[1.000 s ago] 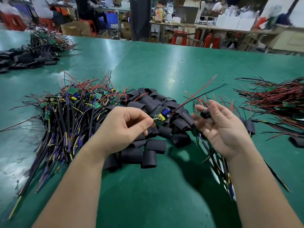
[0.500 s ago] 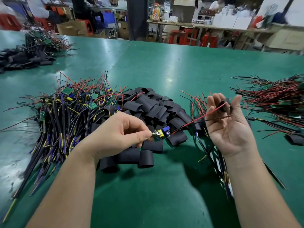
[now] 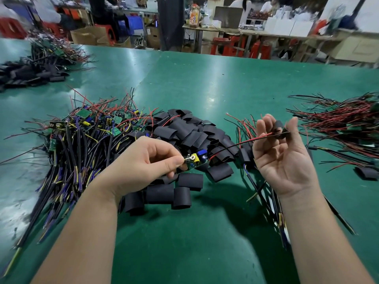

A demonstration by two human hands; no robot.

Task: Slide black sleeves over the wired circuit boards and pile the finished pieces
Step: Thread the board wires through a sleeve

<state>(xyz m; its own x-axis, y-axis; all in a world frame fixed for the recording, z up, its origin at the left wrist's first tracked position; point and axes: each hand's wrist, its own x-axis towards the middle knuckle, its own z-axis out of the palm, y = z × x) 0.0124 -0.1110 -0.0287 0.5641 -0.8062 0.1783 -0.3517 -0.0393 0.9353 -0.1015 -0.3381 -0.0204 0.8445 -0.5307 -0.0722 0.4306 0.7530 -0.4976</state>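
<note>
Left grip [image 3: 143, 162] pinches the near end of a small circuit board [image 3: 200, 160] between thumb and forefinger, just above the heap of empty sleeves [image 3: 184, 132]. Right grip [image 3: 281, 158], palm up, pinches one black sleeve [image 3: 279, 130] between thumb and fingertips, raised over the green tabletop [image 3: 205, 78]. The board's red and black leads [image 3: 242, 143] run up and to the right from the board to that sleeve, and their tips reach its mouth; whether they are already through is too small to tell. So the sleeve lies right of and beyond the board, on the line of the leads, and the board's long axis points roughly the same way. As I judge it, the coming move is to draw the sleeve down the leads toward the left grip, keeping its opening in line with the board's far end. Unsleeved boards [image 3: 82, 136] lie to the left; a wired pile [image 3: 344, 124], probably finished pieces, lies to the right.
</note>
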